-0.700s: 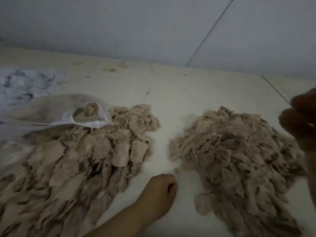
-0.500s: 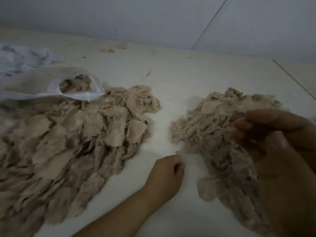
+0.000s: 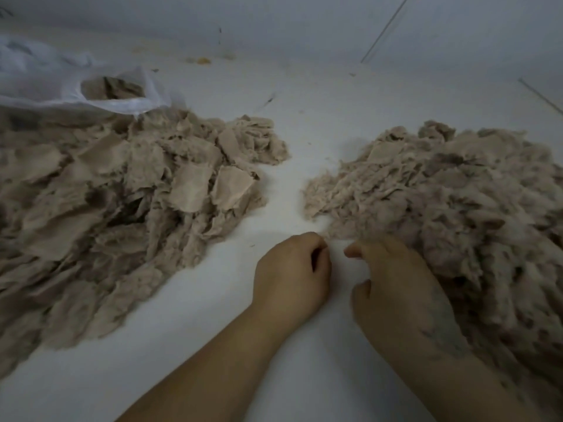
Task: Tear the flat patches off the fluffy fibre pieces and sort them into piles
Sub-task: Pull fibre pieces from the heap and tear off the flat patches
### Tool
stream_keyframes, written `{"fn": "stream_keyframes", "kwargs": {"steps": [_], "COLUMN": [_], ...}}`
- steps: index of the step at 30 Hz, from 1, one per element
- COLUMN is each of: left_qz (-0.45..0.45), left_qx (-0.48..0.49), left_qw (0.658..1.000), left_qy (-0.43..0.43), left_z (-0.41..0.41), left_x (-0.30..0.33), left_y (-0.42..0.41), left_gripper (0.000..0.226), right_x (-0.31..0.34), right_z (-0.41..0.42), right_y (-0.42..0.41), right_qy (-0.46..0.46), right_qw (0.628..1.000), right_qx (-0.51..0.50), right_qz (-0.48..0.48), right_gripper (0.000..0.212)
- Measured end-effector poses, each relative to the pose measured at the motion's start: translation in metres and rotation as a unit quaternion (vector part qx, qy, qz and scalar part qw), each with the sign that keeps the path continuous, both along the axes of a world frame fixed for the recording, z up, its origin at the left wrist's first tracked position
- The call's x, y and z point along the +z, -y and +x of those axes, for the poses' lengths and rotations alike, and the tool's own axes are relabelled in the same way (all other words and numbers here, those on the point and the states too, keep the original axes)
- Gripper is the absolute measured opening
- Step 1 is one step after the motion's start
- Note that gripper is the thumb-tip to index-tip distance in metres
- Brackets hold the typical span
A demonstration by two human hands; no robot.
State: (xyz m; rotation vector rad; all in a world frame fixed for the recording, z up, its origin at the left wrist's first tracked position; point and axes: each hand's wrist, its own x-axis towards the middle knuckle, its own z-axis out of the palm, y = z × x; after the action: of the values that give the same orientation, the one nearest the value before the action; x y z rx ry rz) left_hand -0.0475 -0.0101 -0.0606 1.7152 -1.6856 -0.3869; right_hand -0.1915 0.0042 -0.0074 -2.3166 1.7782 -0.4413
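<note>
A broad heap of flat tan patches (image 3: pixel 189 184) covers the left of the white surface. A heap of fluffy tan fibre (image 3: pixel 451 208) fills the right. My left hand (image 3: pixel 292 272) rests on the bare strip between them as a fist, and I see nothing in it. My right hand (image 3: pixel 396 287) lies palm down just beside it, at the near left edge of the fluffy heap. Its fingers are bent and its outer fingers are sunk in the fibres. Whether it grips a piece is hidden.
A white mesh bag (image 3: pixel 100 99) with more tan pieces inside lies at the back left, touching the patch heap. The white surface (image 3: pixel 304 117) meets a pale wall (image 3: pixel 274 22) behind. Small crumbs (image 3: pixel 202 60) lie by the wall.
My right hand came down from the air over the fluffy heap to the heap's near left edge, close to my left hand. My left fist stayed put; the view tilted lower.
</note>
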Motion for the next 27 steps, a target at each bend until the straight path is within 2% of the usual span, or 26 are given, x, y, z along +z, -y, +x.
{"fn": "stream_keyframes", "kwargs": {"steps": [1, 2, 5, 7, 8, 10, 12, 14, 16, 21, 24, 25, 27], "left_qz": [-0.002, -0.003, -0.004, -0.006, -0.006, -0.008, 0.008, 0.042, 0.066, 0.058, 0.047, 0.038, 0.016], "left_qx": [-0.001, -0.003, -0.009, -0.021, -0.030, -0.050, -0.069, -0.088, -0.094, -0.055, -0.049, -0.040, -0.014], "left_qw": [1.000, 1.000, 1.000, 1.000, 0.999, 0.996, 0.981, 0.962, 0.948, 0.921, 0.921, 0.919, 0.913], "left_qy": [0.002, 0.004, 0.007, 0.002, -0.010, -0.079, -0.179, -0.255, -0.296, -0.380, -0.383, -0.390, -0.408], "left_z": [0.001, 0.001, 0.002, 0.003, 0.005, 0.007, 0.012, 0.017, 0.020, 0.023, 0.020, 0.019, 0.019], "left_x": [0.000, 0.000, 0.000, 0.000, 0.000, 0.000, 0.001, 0.004, 0.005, 0.005, 0.007, 0.008, 0.009], "left_y": [0.000, 0.000, 0.000, -0.001, -0.001, -0.004, -0.005, -0.003, 0.001, 0.004, 0.005, 0.005, 0.006], "left_gripper": [0.018, 0.017, 0.014, 0.011, 0.009, 0.007, 0.017, 0.023, 0.021, 0.015, 0.010, 0.010, 0.010], "right_x": [-0.002, -0.005, -0.006, -0.013, -0.018, -0.025, -0.031, -0.036, -0.042, -0.046, -0.047, -0.047, -0.044], "right_z": [0.003, 0.003, 0.000, 0.003, 0.006, 0.012, 0.017, 0.018, 0.014, 0.014, 0.016, 0.015, 0.014], "right_y": [-0.006, -0.008, 0.008, 0.012, 0.014, 0.018, 0.020, 0.021, 0.026, 0.028, 0.027, 0.027, 0.029], "right_qy": [-0.076, -0.106, -0.108, -0.043, 0.010, 0.162, 0.332, 0.448, 0.478, 0.471, 0.435, 0.441, 0.490], "right_qw": [0.997, 0.993, 0.990, 0.992, 0.995, 0.985, 0.939, 0.887, 0.871, 0.879, 0.896, 0.892, 0.862], "right_qx": [0.005, 0.004, -0.023, -0.011, -0.001, 0.004, -0.016, -0.038, -0.055, -0.007, 0.023, 0.019, 0.003], "right_qz": [0.024, 0.045, 0.093, 0.120, 0.102, 0.059, 0.083, 0.107, 0.099, 0.080, 0.088, 0.096, 0.128], "right_gripper": [0.045, 0.042, 0.033, 0.028, 0.024, 0.017, 0.029, 0.032, 0.023, 0.010, 0.017, 0.018, 0.013]}}
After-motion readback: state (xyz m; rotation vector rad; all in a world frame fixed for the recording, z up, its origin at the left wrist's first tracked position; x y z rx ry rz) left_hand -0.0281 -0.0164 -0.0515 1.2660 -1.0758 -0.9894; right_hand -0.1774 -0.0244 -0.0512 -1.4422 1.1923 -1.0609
